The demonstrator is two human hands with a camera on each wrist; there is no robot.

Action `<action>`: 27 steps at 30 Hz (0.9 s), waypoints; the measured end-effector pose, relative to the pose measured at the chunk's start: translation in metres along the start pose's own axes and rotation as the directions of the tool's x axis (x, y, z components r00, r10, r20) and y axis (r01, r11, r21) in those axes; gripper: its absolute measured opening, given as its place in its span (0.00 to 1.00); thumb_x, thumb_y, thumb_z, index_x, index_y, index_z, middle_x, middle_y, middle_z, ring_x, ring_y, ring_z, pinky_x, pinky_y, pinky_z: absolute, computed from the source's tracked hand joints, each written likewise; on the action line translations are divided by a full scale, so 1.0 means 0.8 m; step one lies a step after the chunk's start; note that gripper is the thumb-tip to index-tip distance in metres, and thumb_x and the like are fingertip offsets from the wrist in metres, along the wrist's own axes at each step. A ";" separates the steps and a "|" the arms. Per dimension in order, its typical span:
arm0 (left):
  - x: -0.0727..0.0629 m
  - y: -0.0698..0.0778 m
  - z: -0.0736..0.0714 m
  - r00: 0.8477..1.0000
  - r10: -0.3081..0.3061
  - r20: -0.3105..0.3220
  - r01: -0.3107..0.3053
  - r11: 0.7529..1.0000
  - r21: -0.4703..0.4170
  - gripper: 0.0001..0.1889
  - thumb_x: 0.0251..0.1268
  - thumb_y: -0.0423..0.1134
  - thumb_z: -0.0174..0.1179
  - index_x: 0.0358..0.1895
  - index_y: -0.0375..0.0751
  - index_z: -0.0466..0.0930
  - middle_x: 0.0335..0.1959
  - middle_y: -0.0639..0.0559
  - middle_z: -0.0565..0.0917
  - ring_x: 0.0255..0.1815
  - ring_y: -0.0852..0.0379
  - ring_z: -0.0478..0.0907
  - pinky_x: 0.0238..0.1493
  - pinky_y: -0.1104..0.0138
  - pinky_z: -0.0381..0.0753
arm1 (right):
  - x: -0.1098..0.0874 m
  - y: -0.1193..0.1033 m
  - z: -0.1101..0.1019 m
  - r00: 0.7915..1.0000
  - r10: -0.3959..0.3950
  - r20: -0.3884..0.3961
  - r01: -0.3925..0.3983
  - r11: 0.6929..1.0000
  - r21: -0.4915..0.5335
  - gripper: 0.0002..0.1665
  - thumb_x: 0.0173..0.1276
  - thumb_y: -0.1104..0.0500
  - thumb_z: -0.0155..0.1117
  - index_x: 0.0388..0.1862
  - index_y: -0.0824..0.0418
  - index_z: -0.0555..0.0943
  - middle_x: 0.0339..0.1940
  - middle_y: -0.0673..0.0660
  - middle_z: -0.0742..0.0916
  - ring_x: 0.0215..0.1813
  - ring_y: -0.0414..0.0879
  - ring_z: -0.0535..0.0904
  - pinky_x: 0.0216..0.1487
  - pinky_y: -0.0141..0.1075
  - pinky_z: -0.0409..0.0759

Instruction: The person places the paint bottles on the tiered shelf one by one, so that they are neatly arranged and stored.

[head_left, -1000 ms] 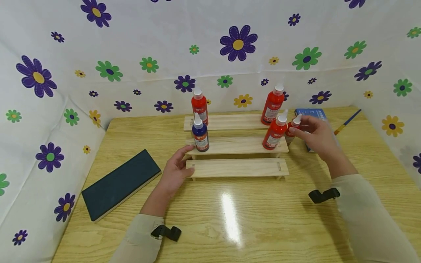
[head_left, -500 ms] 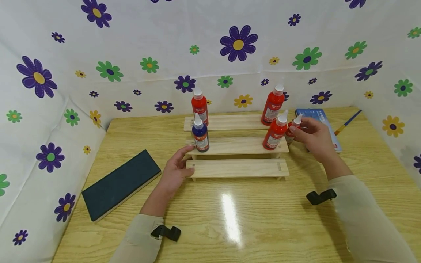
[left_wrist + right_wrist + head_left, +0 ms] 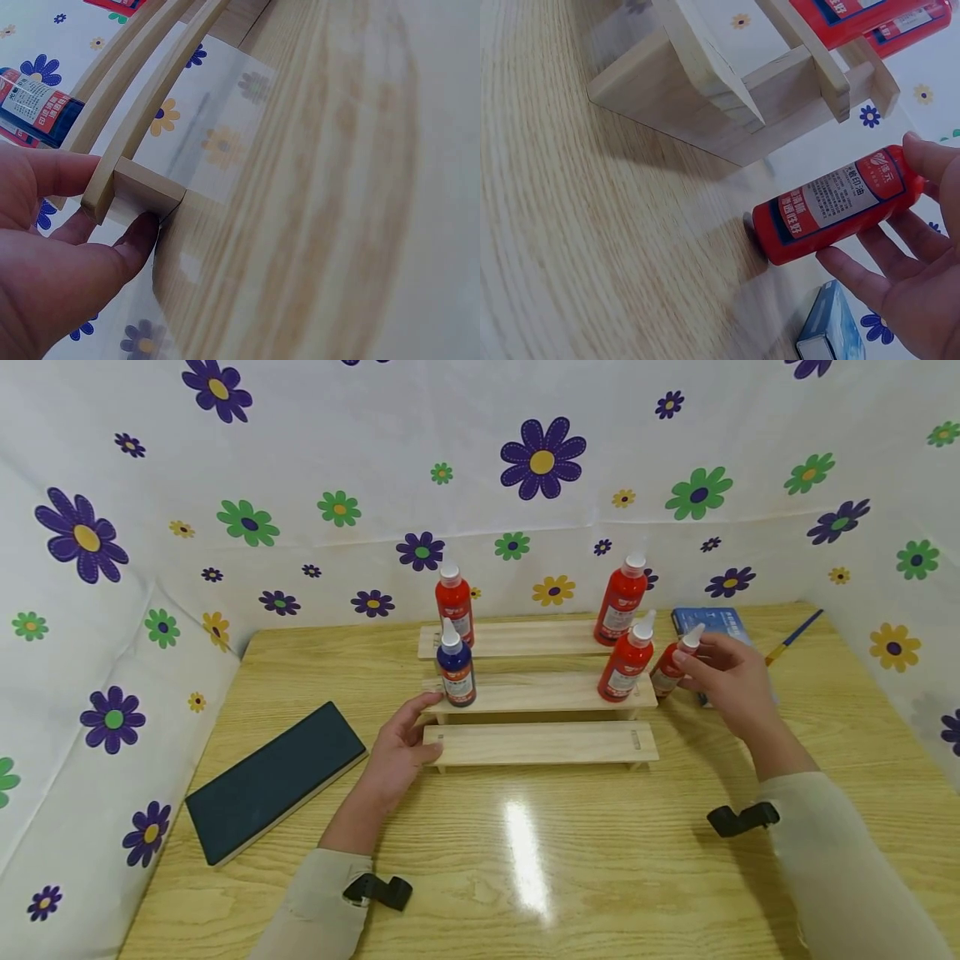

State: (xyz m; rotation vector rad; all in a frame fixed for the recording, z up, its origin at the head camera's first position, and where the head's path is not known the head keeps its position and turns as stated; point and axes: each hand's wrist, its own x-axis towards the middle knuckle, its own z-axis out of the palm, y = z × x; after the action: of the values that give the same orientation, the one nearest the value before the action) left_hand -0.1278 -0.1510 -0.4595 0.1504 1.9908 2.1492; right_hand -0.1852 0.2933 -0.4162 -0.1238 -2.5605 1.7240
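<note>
My right hand (image 3: 731,681) pinches a small red ink bottle (image 3: 666,672) with a white nozzle cap near its neck, just right of the stepped wooden rack (image 3: 540,743). The bottle leans, its cap tipped right; in the right wrist view its labelled red body (image 3: 832,202) shows, its base close to the table. My left hand (image 3: 397,747) grips the rack's left end, with the thumb at the lowest step's end piece (image 3: 150,191). On the middle step stand a blue bottle (image 3: 457,675) at left and a red bottle (image 3: 626,668) at right.
Two more red bottles stand on the top step, one at left (image 3: 454,602) and one at right (image 3: 622,602). A blue box (image 3: 708,618) lies behind my right hand, beside a paintbrush (image 3: 795,639). A dark flat box (image 3: 277,781) lies at left. Flowered cloth (image 3: 480,485) hangs behind.
The red bottle in my right hand has tilted, its cap swinging right, and that hand has shifted slightly right. My left hand stays on the rack's end.
</note>
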 end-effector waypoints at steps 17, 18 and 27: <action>-0.001 -0.002 -0.002 1.000 0.003 0.004 -0.003 1.000 -0.013 0.36 0.63 0.12 0.51 0.73 0.44 0.67 0.76 0.53 0.59 0.71 0.37 0.62 0.50 0.63 0.77 | -0.035 -0.004 -0.015 0.998 -0.067 -0.018 0.069 0.991 0.114 0.22 0.69 0.57 0.69 0.58 0.67 0.80 0.48 0.50 0.83 0.47 0.42 0.80 0.40 0.32 0.82; -0.001 -0.002 -0.002 1.000 0.003 0.005 -0.003 1.000 -0.012 0.36 0.63 0.12 0.51 0.73 0.44 0.67 0.76 0.53 0.59 0.71 0.37 0.62 0.50 0.63 0.76 | -0.037 -0.005 -0.016 0.997 -0.072 -0.018 0.074 0.987 0.142 0.22 0.69 0.59 0.70 0.58 0.67 0.80 0.48 0.50 0.83 0.47 0.43 0.81 0.40 0.33 0.83; 0.001 -0.002 -0.001 1.000 0.005 0.010 -0.005 1.000 -0.026 0.36 0.63 0.13 0.51 0.73 0.44 0.66 0.76 0.53 0.60 0.71 0.35 0.61 0.50 0.63 0.77 | -0.061 -0.017 -0.021 0.995 -0.100 -0.013 0.101 0.974 0.202 0.18 0.68 0.65 0.69 0.56 0.69 0.82 0.47 0.52 0.84 0.47 0.43 0.81 0.39 0.32 0.82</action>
State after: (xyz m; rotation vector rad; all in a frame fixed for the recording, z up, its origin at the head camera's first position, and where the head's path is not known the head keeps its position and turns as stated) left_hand -0.1287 -0.1514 -0.4609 0.1615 1.9587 2.1721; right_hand -0.1357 0.2993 -0.3973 0.0127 -2.3271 1.9296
